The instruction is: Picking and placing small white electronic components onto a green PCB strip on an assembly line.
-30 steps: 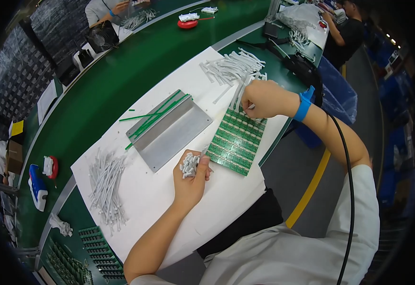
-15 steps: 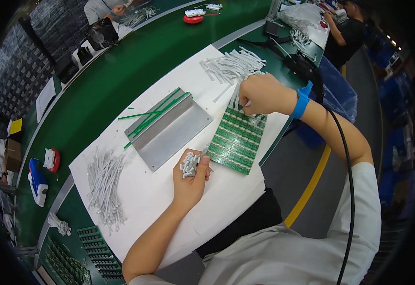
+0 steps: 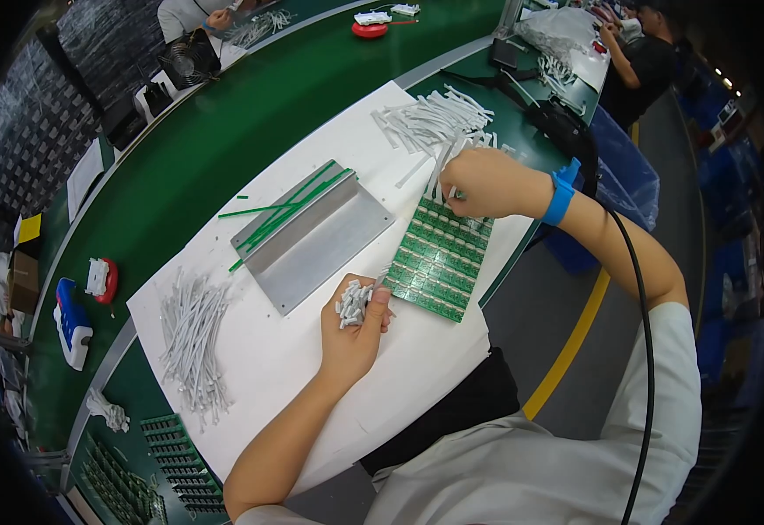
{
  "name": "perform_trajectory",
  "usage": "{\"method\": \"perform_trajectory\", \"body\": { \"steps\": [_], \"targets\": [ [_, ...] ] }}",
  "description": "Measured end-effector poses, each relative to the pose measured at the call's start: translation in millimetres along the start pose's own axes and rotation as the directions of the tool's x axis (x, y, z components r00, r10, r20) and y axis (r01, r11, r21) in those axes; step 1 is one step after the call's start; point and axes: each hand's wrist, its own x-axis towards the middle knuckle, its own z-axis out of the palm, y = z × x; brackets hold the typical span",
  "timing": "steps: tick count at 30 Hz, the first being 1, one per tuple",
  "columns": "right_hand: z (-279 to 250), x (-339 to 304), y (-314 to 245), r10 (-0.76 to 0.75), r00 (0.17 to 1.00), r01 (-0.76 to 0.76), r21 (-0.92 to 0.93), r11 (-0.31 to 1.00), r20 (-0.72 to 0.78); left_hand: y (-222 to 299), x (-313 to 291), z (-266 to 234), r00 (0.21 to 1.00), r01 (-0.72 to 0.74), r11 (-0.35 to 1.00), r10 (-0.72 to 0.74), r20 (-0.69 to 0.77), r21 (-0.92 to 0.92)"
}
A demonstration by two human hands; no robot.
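Observation:
My left hand (image 3: 352,337) is closed around a bundle of short white cables (image 3: 353,304), their connector ends bunched above the fingers. It rests on white paper beside the lower left edge of a green circuit board panel (image 3: 439,267) with rows of small boards. At the panel's far end my right hand (image 3: 487,185) is closed in a pinch; a bit of white cable shows at its fingertips, whose tips are partly hidden. White cables stick out past the panel's far edge beside that hand. A loose pile of white cables (image 3: 434,118) lies just beyond.
Left of the panel stands an angled metal plate (image 3: 321,241) with green strips (image 3: 290,210) across it. Another cable bundle (image 3: 194,341) lies at the paper's left. Behind runs a green conveyor belt (image 3: 251,140) carrying red, white and blue items. Circuit boards (image 3: 181,459) sit lower left.
The items on the belt have shifted along it, those at the left up the picture and the red one at the back rightward. Both hands keep nearly the same place and hold.

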Motion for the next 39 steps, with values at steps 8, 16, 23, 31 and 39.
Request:
{"method": "perform_trajectory", "body": {
  "steps": [8, 16, 23, 31, 39],
  "targets": [
    [-2.5, -3.1, 1.2, 0.011, 1.000, -0.010, 0.058, 0.998, -0.017, 1.7, 0.9, 0.5, 1.000, -0.008, 1.000, 0.008, -0.011, 0.012],
    [-1.0, -5.8, 3.0, 0.028, 0.999, -0.025, 0.107, 0.994, -0.027, 0.5, 0.3, 0.5, 1.000, -0.002, 1.000, 0.002, -0.009, -0.006],
    [-0.4, -5.9, 3.3, 0.038, 0.999, -0.035, 0.108, 0.994, -0.029, 0.2, 0.0, 0.5, 1.000, -0.001, 1.000, 0.001, -0.011, -0.006],
    [0.3, -8.3, 4.2, 0.013, 0.996, -0.008, 0.061, 0.998, -0.091, 1.8, 0.7, 1.5, 1.000, 0.000, 1.000, 0.000, -0.006, -0.009],
    [0.7, -7.2, 1.5, 0.038, 0.996, -0.033, 0.055, 0.998, -0.080, 1.7, 0.3, 1.2, 1.000, -0.009, 1.000, 0.009, -0.014, -0.006]
  ]
}}
